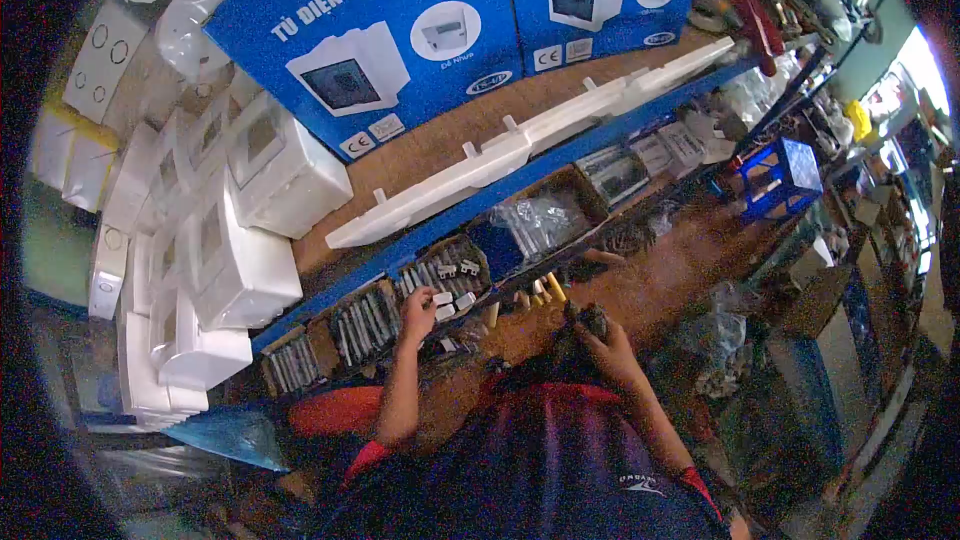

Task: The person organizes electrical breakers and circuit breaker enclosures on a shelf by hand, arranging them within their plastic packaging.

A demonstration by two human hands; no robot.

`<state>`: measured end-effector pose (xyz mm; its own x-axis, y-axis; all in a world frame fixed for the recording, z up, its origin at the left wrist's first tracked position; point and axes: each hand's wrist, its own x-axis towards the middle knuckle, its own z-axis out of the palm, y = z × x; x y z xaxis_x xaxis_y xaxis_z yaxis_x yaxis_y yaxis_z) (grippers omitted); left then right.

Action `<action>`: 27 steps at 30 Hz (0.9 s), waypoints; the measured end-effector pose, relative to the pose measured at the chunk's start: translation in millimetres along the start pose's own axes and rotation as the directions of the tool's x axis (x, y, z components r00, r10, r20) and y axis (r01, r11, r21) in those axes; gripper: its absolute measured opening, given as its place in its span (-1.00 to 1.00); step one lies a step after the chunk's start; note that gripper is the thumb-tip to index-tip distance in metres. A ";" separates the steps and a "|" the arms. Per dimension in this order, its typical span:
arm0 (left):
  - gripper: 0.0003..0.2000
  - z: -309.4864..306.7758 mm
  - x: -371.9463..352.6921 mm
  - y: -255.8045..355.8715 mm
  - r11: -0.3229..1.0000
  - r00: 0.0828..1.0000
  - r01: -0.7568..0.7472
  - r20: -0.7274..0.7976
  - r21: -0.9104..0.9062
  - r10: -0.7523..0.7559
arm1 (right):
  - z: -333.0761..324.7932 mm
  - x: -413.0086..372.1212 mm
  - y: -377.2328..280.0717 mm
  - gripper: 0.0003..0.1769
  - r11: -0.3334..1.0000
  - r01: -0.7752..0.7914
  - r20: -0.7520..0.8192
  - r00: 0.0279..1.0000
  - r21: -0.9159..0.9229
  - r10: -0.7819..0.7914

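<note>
My left hand (418, 316) is over the front edge of the parts boxes, its thumb and fingers pinched on a small white block (442, 299). More small white blocks (463, 302) lie just beside those fingertips. My right hand (608, 348) is closed round a dark object (590, 322), whose kind I cannot make out in the shadow. A yellow cylinder (555, 287) shows just beyond it, near several paler short pieces. Behind my left hand stands an open cardboard box (478, 275) with rows of small light parts.
White plastic enclosures (245, 260) are stacked at left. Large blue printed cartons (470, 100) stand at the back, with a long white strip (530, 145) before them. A box holds clear plastic bags (540, 225). A blue stool (785, 175) stands on the floor at right.
</note>
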<state>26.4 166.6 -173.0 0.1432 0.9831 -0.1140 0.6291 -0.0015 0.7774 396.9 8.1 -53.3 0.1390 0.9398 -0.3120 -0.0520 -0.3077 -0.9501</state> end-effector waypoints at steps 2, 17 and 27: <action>-0.81 -4.3 2.2 6.7 0.998 1.000 -0.019 0.025 0.061 0.018 | -10.3 15.8 25.4 -0.65 1.000 0.005 0.081 0.997 -0.007 -0.004; -0.73 5.7 20.7 0.4 0.979 0.978 0.113 0.152 0.171 -0.139 | -31.8 27.3 -8.1 -0.60 0.995 -0.097 0.121 0.988 0.025 0.093; -0.75 5.7 26.5 31.7 0.955 0.986 0.063 0.132 0.290 -0.105 | -28.7 18.1 -35.7 -0.63 0.999 -0.018 0.071 0.997 -0.031 0.020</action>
<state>54.5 191.5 -154.8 0.1758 0.9452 -0.2752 0.8312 0.0072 0.5560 429.6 31.9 -25.3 0.0674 0.9417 -0.3296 -0.0242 -0.3287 -0.9441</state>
